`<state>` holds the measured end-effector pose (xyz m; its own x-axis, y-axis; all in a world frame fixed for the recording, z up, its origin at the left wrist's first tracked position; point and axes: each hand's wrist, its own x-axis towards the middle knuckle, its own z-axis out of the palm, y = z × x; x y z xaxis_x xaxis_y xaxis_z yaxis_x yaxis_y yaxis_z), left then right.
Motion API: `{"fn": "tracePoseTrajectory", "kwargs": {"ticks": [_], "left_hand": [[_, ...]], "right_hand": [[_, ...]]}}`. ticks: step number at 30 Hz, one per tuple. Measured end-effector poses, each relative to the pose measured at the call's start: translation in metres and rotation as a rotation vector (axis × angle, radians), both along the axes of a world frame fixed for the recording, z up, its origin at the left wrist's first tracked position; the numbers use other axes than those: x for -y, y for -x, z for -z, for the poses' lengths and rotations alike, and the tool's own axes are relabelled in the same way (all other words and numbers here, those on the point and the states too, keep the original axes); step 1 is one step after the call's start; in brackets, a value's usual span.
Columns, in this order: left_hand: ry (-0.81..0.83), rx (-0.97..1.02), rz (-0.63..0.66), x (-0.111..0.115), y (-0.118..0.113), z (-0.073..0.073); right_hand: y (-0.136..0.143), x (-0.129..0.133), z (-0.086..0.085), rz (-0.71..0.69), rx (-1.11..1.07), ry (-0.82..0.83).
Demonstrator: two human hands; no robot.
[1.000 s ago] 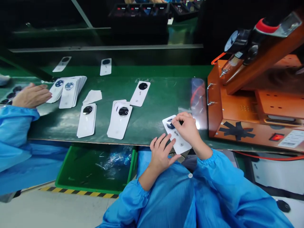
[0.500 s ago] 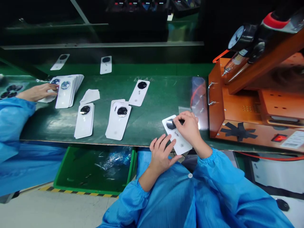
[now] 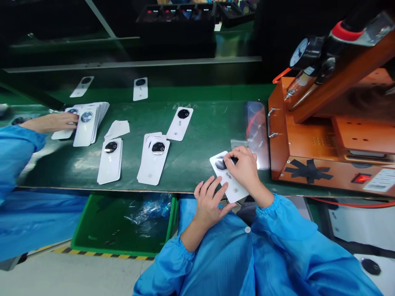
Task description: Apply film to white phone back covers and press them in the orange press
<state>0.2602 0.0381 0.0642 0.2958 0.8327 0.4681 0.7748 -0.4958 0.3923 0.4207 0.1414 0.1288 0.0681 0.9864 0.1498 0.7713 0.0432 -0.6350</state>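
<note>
A white phone-shaped panel [image 3: 233,186] with a dark round camera area lies tilted at the table's front edge. My left hand [image 3: 210,200] rests spread along its lower left side, thumb near the bottom end. My right hand [image 3: 242,166] is over the upper right of the panel, thumb and index finger pinched beside the dark round area; what they hold, if anything, is too small to tell. To the left lie a short stack of white panels [image 3: 153,164], a single panel [image 3: 180,124] and another stack [image 3: 110,164].
An orange machine [image 3: 308,139] with a gauge stands on the right. A co-worker's hand [image 3: 55,122] touches fanned panels [image 3: 88,127] at the left. A white paper piece [image 3: 117,129] and clear plastic sheet [image 3: 256,135] lie on the table. Below is a green bin [image 3: 123,248].
The view has shifted slightly. The co-worker's hand has moved a little right over the panels. My hands keep nearly the same pose on the panel.
</note>
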Motion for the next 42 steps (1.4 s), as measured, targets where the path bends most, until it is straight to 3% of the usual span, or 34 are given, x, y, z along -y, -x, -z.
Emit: {"fn": "tracePoseTrajectory", "kwargs": {"ticks": [7,11,14,17,20,27,32,37,42], "left_hand": [[-0.03,0.014,0.004,-0.001,-0.001,-0.001],[-0.01,0.016,0.008,0.0,-0.001,-0.001],[0.01,0.015,0.009,0.002,-0.001,0.0],[0.018,0.018,-0.003,0.002,-0.001,-0.002],[0.029,0.024,-0.003,0.0,0.002,-0.009],[-0.07,0.066,0.208,-0.011,0.015,-0.045],[-0.121,0.09,0.379,-0.035,0.014,-0.069],[-0.148,0.068,0.57,-0.05,-0.005,-0.1],[0.066,0.176,0.751,-0.065,-0.035,-0.126]], "right_hand": [[-0.004,0.004,0.003,-0.019,0.077,-0.067],[-0.015,0.02,-0.004,-0.073,0.151,-0.177],[-0.029,0.046,-0.019,-0.268,0.151,-0.195],[-0.045,0.076,-0.032,-0.511,0.201,-0.113],[-0.052,0.101,-0.031,-0.652,0.287,-0.061],[-0.042,0.12,-0.006,-0.449,0.341,-0.441],[-0.051,0.121,-0.017,-0.363,0.314,-0.598],[-0.069,0.134,-0.027,-0.297,0.191,-0.673],[-0.107,0.158,-0.049,-0.164,0.051,-0.738]]}}
